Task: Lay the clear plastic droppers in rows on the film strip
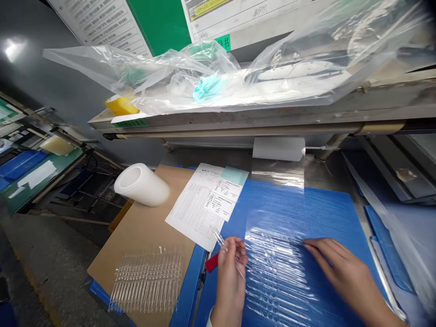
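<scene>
My left hand [230, 272] pinches a thin clear glass tube [220, 240] that sticks up and to the left from its fingers. Beside it, a clear film sheet [275, 254] lies on the blue corrugated board [327, 213], covering a row of several clear tubes [275, 281]. My right hand [344, 272] rests on the right side of the film, fingers stretched flat and pointing left. A small red object [211, 262] peeks out just left of my left hand.
Several more clear tubes [148, 281] lie in a row on a brown cardboard sheet [143, 227], left. A printed form [207, 202] and a white roll [142, 185] lie behind. A film roll [278, 148] hangs under the shelf [238, 118], which bears plastic bags [204, 81].
</scene>
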Action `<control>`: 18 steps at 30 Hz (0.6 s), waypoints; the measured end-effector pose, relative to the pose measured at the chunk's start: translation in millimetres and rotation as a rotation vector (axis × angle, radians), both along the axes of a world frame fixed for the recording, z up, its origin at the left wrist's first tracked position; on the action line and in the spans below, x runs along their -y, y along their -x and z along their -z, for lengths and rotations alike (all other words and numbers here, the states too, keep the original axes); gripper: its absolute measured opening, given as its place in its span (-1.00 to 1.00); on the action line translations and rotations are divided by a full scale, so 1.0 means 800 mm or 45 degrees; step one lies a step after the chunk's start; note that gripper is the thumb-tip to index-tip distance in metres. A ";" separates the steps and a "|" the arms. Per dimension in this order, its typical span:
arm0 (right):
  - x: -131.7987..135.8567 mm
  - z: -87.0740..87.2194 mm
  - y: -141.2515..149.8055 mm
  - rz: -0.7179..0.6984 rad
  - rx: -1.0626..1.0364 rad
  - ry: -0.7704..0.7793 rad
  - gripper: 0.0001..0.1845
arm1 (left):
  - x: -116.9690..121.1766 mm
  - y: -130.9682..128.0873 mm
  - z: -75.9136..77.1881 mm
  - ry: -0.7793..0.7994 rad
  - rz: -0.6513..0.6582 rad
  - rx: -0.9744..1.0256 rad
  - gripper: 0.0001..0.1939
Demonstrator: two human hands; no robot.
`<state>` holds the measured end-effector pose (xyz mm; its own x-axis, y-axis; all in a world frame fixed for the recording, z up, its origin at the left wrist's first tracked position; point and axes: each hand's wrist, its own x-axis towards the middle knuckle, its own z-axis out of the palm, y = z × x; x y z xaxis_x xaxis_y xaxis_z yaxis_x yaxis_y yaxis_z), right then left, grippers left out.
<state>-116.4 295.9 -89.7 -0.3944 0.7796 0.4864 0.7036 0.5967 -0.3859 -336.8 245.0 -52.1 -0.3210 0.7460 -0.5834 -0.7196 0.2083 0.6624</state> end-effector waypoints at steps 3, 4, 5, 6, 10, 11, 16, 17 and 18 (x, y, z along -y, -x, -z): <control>-0.004 0.015 -0.005 0.015 0.026 0.051 -0.69 | 0.001 0.004 -0.002 -0.024 0.072 0.065 -0.62; -0.005 0.019 -0.006 0.020 0.037 0.067 -0.69 | 0.001 0.004 -0.003 -0.028 0.111 0.074 -0.61; -0.005 0.021 -0.007 0.026 0.045 0.079 -0.69 | 0.002 0.005 -0.003 -0.025 0.150 0.072 -0.60; -0.006 0.022 -0.007 0.032 0.049 0.087 -0.68 | 0.002 0.005 -0.002 -0.015 0.184 0.063 -0.59; -0.004 0.014 -0.004 0.025 0.012 0.100 -0.69 | 0.001 0.000 0.004 0.057 0.243 -0.012 -0.54; -0.001 0.010 -0.002 0.012 -0.013 0.101 -0.70 | 0.000 -0.004 0.006 0.068 0.246 -0.041 -0.51; 0.028 0.009 0.016 -0.080 -0.097 0.194 -0.72 | -0.001 -0.033 0.022 0.090 0.279 -0.222 -0.37; 0.037 0.011 0.021 -0.120 -0.093 0.203 -0.75 | 0.000 -0.039 0.025 0.080 0.294 -0.259 -0.36; 0.045 0.013 0.026 -0.168 -0.095 0.208 -0.78 | 0.001 -0.044 0.028 0.061 0.319 -0.292 -0.36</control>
